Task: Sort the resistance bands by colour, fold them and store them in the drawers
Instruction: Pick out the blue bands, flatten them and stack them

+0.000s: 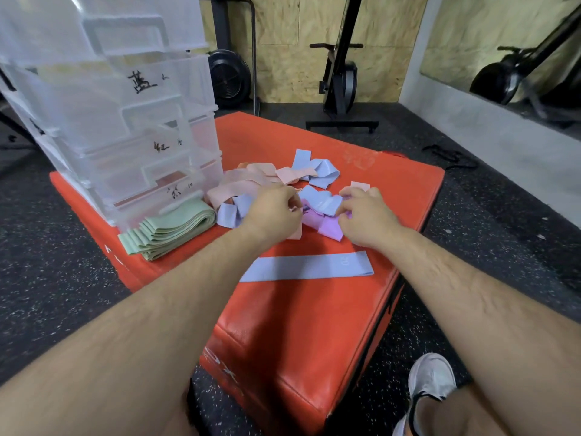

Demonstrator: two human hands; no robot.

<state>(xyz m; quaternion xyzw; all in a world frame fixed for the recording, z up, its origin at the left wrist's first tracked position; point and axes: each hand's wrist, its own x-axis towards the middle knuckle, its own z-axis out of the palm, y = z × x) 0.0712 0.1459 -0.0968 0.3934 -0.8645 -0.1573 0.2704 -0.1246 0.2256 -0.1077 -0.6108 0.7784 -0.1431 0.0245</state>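
Purple bands lie crosswise between left hand and right hand (equally near). I have both pinching them, fingers curled.

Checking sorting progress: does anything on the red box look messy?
Yes. The mixed heap of pink, blue and purple bands lies tangled and unsorted under the left hand and right hand, which grip it. The green bands are stacked neatly beside the drawers.
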